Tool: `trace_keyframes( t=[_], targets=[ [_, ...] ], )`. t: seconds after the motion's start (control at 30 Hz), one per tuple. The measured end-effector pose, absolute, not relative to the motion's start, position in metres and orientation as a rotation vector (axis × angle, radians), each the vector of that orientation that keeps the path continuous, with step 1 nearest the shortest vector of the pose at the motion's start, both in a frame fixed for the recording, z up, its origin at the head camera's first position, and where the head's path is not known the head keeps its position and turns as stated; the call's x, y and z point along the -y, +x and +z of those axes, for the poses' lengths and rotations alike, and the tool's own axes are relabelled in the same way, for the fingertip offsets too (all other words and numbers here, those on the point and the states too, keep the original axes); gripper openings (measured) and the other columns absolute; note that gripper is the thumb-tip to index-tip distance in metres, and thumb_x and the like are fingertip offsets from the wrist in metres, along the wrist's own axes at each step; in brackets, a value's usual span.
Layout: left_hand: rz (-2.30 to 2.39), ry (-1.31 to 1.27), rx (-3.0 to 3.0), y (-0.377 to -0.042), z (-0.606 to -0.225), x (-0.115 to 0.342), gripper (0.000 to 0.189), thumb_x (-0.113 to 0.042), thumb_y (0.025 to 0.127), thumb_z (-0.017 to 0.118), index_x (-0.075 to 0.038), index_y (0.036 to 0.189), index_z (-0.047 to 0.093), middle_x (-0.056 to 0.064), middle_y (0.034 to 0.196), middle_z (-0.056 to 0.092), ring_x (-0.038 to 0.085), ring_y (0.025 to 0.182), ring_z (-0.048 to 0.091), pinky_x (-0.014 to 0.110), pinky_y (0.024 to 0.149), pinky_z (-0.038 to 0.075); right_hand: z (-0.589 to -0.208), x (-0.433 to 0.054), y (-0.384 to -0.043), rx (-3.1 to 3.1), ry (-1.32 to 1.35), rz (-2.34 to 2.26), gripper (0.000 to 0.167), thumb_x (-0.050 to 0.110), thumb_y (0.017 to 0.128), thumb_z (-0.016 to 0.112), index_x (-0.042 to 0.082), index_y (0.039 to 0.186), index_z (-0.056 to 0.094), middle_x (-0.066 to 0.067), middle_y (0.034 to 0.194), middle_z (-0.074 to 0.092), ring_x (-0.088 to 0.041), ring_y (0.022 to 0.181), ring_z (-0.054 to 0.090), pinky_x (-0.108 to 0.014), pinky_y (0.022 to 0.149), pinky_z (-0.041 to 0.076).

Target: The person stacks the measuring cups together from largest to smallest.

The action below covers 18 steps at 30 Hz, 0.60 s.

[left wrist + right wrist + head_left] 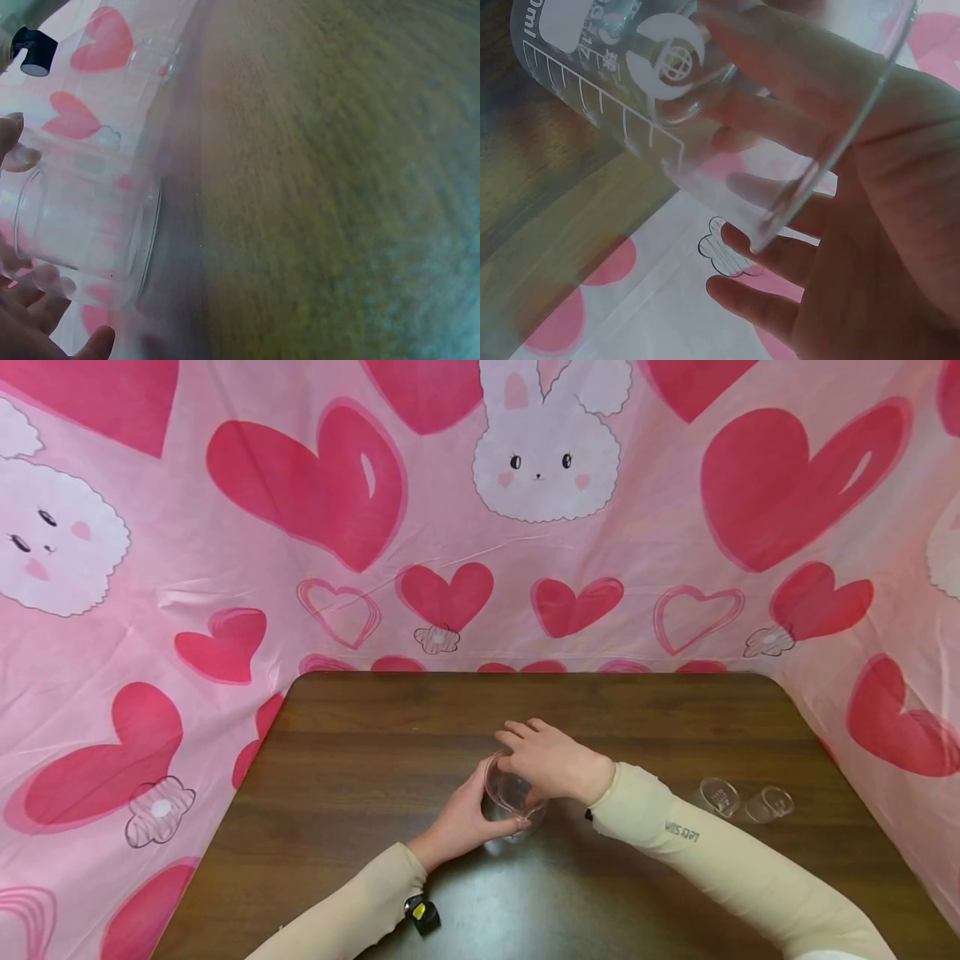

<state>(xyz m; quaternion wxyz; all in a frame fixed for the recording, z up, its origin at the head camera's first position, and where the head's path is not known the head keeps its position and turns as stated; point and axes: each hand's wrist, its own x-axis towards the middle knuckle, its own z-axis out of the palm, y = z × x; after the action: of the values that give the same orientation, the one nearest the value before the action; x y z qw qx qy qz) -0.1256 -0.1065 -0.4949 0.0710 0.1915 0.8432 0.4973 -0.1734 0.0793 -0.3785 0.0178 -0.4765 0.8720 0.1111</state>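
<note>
A large clear glass beaker (497,814) stands near the middle of the table, tipped slightly in the view. My left hand (468,814) grips its side, thumb toward me and fingers on the far side. From above, my right hand (551,762) reaches into its mouth. White scale marks and a round logo show on the beaker (592,97) in the right wrist view. Inside it, the outline of a smaller glass beaker (82,217) shows in the left wrist view. Right thumb and some fingers pinch there behind the glass; other fingers (765,259) stay outside the rim.
Two small clear beakers, one (718,797) beside the other (770,805), lie to the right past my right forearm. The dark wooden table (337,760) has rounded far corners. A pink cloth (450,543) with hearts and rabbits hangs round its back and sides.
</note>
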Motion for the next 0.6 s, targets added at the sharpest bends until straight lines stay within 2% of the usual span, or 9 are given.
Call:
trace_keyframes(
  t=[0.23, 0.43, 0.6],
  targets=[
    [1.505, 0.581, -2.541, -0.125, -0.495, 0.107, 0.096, -0.049, 0.081, 0.087, -0.025, 0.158, 0.034, -0.007, 0.154, 0.049, 0.014, 0.135, 0.052, 0.048, 0.110, 0.044, -0.369, -0.083, -0.172, -2.695, -1.432, 0.260, 0.052, 0.042, 0.078, 0.092, 0.022, 0.124, 0.076, -0.012, 0.142, 0.062, -0.034, 0.138, 0.052, -0.050, 0.111, 0.044],
    [1.505, 0.578, -2.545, -0.125, -0.496, 0.106, 0.097, -0.050, 0.081, 0.087, -0.027, 0.159, 0.034, -0.008, 0.153, 0.049, 0.013, 0.134, 0.052, 0.048, 0.110, 0.044, -0.361, -0.093, -0.171, -2.715, -1.497, 0.169, 0.050, 0.036, 0.080, 0.092, 0.022, 0.125, 0.075, -0.012, 0.137, 0.065, -0.031, 0.131, 0.058, -0.050, 0.108, 0.047],
    [1.502, 0.582, -2.534, -0.125, -0.495, 0.106, 0.097, -0.049, 0.081, 0.087, -0.026, 0.158, 0.034, -0.008, 0.154, 0.050, 0.013, 0.135, 0.052, 0.049, 0.111, 0.043, -0.358, -0.101, -0.172, -2.720, -1.574, 0.111, 0.045, 0.033, 0.083, 0.090, 0.018, 0.123, 0.075, -0.011, 0.131, 0.068, -0.028, 0.124, 0.062, -0.047, 0.105, 0.049]
  ],
)
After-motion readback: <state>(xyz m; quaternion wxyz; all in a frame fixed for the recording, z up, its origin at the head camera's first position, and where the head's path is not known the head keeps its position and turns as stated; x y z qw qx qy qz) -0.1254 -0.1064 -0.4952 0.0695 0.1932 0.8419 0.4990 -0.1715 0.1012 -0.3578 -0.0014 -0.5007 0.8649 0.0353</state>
